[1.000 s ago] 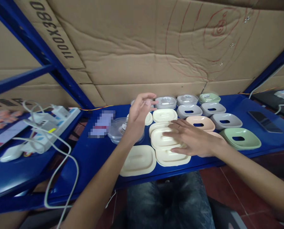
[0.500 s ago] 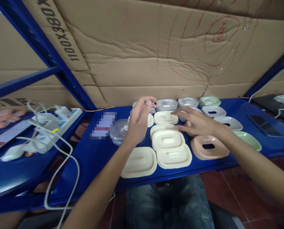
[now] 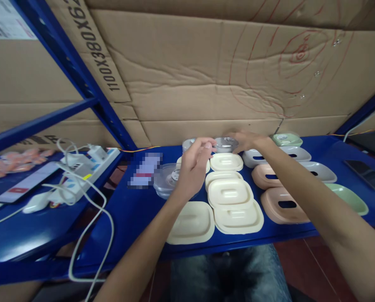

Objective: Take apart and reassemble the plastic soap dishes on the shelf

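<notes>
Three overlapping cream lids (image 3: 230, 193) on blue bench (image 3: 138, 216), taken as clock centre. Right hand (image 3: 245, 141) between twelve and one, touching or just beside clear-lidded container (image 3: 225, 144) at twelve; fingers blurred, cannot tell whether grip has closed. Left hand (image 3: 194, 165) at ten, grip loosely open, seemingly bare, near transparent tub (image 3: 164, 181) at nine. Step in hand reads as reaching for container; securing it would call for fingers round rim.

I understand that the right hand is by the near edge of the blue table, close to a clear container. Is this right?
Not quite: the right hand is by the far edge of the blue table, close to a clear container, as the head view shows.
</notes>
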{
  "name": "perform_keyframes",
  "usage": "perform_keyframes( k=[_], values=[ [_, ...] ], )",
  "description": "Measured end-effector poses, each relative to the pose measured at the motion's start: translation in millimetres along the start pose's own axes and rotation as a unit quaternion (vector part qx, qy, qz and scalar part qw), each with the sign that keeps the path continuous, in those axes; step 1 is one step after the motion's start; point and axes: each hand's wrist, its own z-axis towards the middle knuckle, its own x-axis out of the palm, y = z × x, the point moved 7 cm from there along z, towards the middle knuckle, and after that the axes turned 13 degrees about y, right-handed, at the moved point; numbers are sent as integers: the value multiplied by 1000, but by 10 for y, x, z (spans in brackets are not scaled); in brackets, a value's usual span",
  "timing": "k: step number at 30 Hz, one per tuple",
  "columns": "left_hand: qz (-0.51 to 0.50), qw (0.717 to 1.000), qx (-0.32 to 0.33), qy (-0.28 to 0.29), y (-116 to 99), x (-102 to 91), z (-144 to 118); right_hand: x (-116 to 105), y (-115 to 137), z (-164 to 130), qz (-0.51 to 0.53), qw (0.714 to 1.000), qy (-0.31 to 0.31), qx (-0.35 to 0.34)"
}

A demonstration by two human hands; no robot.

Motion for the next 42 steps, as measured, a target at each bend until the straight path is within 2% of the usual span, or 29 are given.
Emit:
perform_keyframes(
  k=[3, 6, 10, 13, 16, 20, 23, 27, 31, 33, 37, 42],
  values=[
    [-4, 1000, -3, 2, -6, 3, 1, 33, -88, 67, 2, 1000, 10, 27],
    [-5, 1000, -10, 4, -6, -3, 2, 38, -138, 82, 1, 999, -15, 34],
    [-3, 1000, -17, 10, 8, -19, 6, 35, -116, 35, 8, 998, -56, 4],
    [2, 1000, -18, 1, 13, -55, 15, 2, -87, -72, 18, 995, -96, -22],
    [16, 1000, -21, -10, -1, -84, 27, -57, -108, -220, 27, 990, -137, -20],
    [27, 999, -18, -15, -14, -91, 36, -232, -114, -501, 71, 966, -249, -23],
    [21, 999, -20, -23, 36, -91, 33, -352, 28, -747, 122, 940, -315, -58],
    [-7, 999, -32, -42, 146, -86, 22, -432, 418, -1085, 197, 911, -345, -110],
    [-90, 995, -27, 18, 180, 41, 51, -456, 899, -1371, 195, 906, -339, -161],
    [-129, 991, -12, 29, 145, 72, 63, -459, 1055, -1457, 189, 905, -339, -173],
    [-158, 987, -8, 3, 72, 37, 61, -437, 1147, -1518, 211, 898, -343, -180],
    [-172, 984, -50, 21, 51, 36, 41, -330, 1102, -1473, 319, 877, -311, -182]
  ],
)
